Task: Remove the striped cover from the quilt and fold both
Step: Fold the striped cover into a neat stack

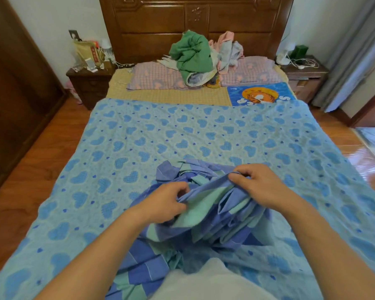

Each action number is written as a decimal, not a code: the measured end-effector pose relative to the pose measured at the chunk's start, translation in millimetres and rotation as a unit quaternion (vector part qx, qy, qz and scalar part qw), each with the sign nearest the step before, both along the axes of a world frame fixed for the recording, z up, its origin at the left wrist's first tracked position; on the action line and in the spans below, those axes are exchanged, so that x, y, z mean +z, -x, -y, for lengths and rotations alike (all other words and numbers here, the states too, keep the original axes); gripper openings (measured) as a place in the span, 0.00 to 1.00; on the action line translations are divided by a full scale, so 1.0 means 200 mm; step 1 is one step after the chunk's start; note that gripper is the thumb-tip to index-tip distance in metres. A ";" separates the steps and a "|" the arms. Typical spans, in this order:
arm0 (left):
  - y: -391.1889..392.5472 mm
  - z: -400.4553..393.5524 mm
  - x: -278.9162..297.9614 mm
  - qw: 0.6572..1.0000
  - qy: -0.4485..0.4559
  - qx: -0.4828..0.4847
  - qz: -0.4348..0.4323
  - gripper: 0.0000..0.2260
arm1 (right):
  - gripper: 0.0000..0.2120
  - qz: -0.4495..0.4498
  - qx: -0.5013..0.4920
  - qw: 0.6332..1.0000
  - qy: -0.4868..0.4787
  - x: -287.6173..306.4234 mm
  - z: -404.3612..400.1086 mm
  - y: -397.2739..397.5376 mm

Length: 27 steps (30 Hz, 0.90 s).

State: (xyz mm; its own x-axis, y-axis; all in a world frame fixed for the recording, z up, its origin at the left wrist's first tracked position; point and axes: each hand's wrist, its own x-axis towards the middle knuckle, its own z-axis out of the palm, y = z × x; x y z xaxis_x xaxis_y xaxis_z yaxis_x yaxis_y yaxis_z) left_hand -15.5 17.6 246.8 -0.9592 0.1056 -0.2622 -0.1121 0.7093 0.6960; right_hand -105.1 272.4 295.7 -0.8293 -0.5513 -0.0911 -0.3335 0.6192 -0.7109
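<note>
A light blue quilt (182, 135) printed with blue hearts lies spread flat over most of the bed. On its near middle sits the striped cover (206, 215), blue, purple and mint green, bunched in a crumpled heap that trails down toward my body. My left hand (162, 202) pinches a fold of the cover at the heap's left side. My right hand (260, 185) grips a gathered edge of the same cover at its upper right, slightly farther from me. Both hands are closed on the fabric.
At the head of the bed lie two checked pillows (156, 76) and a pile of green and pink clothes (193, 55) against the wooden headboard (195, 20). A blue tiger-print cloth (260, 94) lies at the right. Nightstands (89, 83) flank the bed; wooden floor runs along both sides.
</note>
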 end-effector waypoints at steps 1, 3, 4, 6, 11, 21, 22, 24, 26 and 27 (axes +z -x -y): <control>-0.03 0.03 -0.05 1.000 0.010 0.016 0.015 0.07 | 0.16 -0.015 -0.030 0.999 -0.005 -0.01 -0.01 0.01; -0.07 0.07 -0.10 0.998 -0.032 0.038 0.039 0.09 | 0.18 -0.042 -0.102 0.994 -0.004 -0.04 -0.02 0.03; -0.09 0.08 -0.11 0.995 -0.073 0.054 0.050 0.10 | 0.18 -0.053 -0.133 0.990 0.005 -0.04 -0.03 0.04; -0.11 0.07 -0.10 0.983 -0.146 0.096 0.056 0.13 | 0.20 -0.065 -0.160 0.985 0.010 -0.04 -0.05 0.06; -0.10 0.01 -0.01 0.919 -0.364 0.125 0.089 0.14 | 0.18 -0.064 -0.173 0.982 -0.029 -0.08 -0.08 0.09; -0.02 -0.10 0.07 0.892 -0.402 0.161 0.130 0.16 | 0.10 0.107 -0.179 0.955 0.212 -0.06 -0.09 0.01; -0.01 -0.11 0.08 0.887 -0.413 0.164 0.125 0.17 | 0.09 0.118 -0.122 0.968 0.184 -0.04 -0.08 -0.02; 0.00 -0.13 0.10 0.883 -0.425 0.161 0.119 0.16 | 0.11 0.160 -0.008 0.978 0.131 -0.03 -0.02 -0.08; 0.02 -0.18 0.13 0.890 -0.419 0.141 0.116 0.12 | 0.17 0.179 0.074 0.978 0.071 -0.05 0.06 -0.13; 0.03 -0.20 0.14 0.895 -0.412 0.132 0.111 0.10 | 0.14 0.164 0.095 0.981 0.046 -0.07 0.10 -0.14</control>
